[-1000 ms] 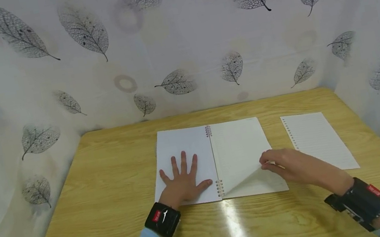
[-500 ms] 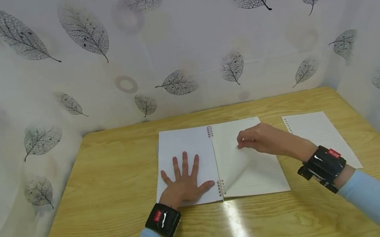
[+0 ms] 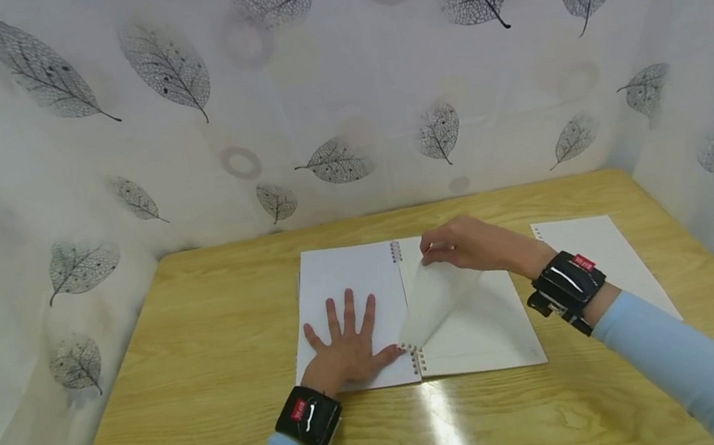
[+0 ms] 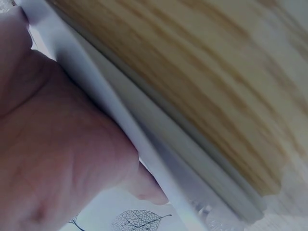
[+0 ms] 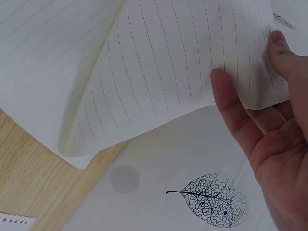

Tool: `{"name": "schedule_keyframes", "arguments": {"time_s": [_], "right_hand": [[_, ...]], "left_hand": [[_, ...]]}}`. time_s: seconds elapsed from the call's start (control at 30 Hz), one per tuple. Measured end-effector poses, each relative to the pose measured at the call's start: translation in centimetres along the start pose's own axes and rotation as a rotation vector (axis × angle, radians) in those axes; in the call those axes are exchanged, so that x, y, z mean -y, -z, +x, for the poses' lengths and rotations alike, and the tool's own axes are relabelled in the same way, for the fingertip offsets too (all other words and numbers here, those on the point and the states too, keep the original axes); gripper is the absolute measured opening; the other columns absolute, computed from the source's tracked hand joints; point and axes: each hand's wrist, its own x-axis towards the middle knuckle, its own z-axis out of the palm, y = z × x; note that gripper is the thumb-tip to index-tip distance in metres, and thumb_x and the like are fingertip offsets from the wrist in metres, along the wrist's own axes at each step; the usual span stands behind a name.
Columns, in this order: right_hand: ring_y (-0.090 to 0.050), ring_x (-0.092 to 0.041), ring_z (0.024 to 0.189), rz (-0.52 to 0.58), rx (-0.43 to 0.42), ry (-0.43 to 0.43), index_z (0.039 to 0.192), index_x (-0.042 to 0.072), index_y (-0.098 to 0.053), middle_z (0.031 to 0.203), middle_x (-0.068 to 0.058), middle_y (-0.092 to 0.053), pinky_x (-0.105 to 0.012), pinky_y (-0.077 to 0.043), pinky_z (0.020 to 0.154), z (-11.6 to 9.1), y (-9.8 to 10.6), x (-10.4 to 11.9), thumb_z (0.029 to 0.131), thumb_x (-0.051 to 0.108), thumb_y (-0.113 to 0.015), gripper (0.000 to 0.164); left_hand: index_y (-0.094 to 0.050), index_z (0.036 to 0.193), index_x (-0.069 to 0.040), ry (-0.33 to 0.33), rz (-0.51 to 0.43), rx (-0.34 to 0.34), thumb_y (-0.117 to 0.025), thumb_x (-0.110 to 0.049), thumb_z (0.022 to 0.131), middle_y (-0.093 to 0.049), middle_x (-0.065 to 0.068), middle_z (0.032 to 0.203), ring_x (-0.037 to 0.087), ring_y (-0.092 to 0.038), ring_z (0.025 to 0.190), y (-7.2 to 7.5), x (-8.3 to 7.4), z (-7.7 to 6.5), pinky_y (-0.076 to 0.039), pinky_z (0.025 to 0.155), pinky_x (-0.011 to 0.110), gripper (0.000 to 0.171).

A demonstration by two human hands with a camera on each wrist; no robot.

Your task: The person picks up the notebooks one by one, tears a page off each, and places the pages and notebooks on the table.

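Note:
A spiral notebook (image 3: 488, 330) lies spread out on the table. Across its plain left page (image 3: 346, 264), my left hand (image 3: 345, 350) presses flat with fingers spread, the thumb reaching the spiral binding. That palm (image 4: 72, 149) rests along the notebook's near edge in the left wrist view. My right hand (image 3: 467, 245) pinches the upper part of a lined sheet (image 3: 432, 300), raised and curved above the right side. The sheet's lower inner corner, with punched holes, stands off the rings by my left thumb. In the right wrist view, thumb and fingers (image 5: 226, 94) hold the sheet (image 5: 163, 62).
A loose lined sheet (image 3: 607, 255) with a punched left edge lies to the right, partly behind my right forearm. Wooden tabletop (image 3: 219, 332) surrounds the notebook. A leaf-patterned curtain (image 3: 336, 100) hangs behind the table and along both sides.
My right hand has carried the pinched sheet up and leftward from the lower right edge to near the binding's top. The sheet's lower holes now show apart from the rings. My left hand stays put.

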Motion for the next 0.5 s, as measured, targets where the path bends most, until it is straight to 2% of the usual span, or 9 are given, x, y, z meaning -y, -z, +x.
{"name": "schedule_keyframes", "arguments": {"time_s": [0.1,0.3,0.5], "right_hand": [[-0.064,-0.006,0.075,-0.009,0.007,0.006,0.094,0.009,-0.072,0.087,-0.001,-0.076,-0.032,-0.057,0.059,0.7,0.0,0.1,0.088,0.007,-0.070,0.006],[-0.063,-0.011,0.074,-0.026,-0.009,-0.049,0.095,0.007,-0.070,0.089,-0.004,-0.075,-0.035,-0.056,0.061,1.9,0.5,-0.7,0.091,0.006,-0.067,0.005],[-0.066,-0.015,0.069,-0.049,-0.123,-0.048,0.093,0.005,-0.067,0.087,-0.010,-0.077,-0.037,-0.056,0.057,2.9,1.2,-2.1,0.090,0.008,-0.068,0.004]], "left_hand": [[-0.001,0.158,-0.021,-0.002,-0.013,0.004,-0.037,-0.074,0.088,0.015,0.016,0.161,0.044,0.019,0.139,-0.1,0.1,0.0,-0.001,0.101,0.080,0.095],[0.001,0.158,-0.022,-0.019,-0.058,0.006,-0.035,-0.077,0.086,0.020,0.016,0.160,0.043,0.024,0.138,-0.6,0.5,0.4,0.005,0.100,0.081,0.098],[-0.001,0.158,-0.023,-0.015,-0.050,-0.007,-0.031,-0.082,0.083,0.022,0.014,0.160,0.042,0.028,0.136,-1.4,0.9,1.0,0.007,0.099,0.081,0.100]]}}
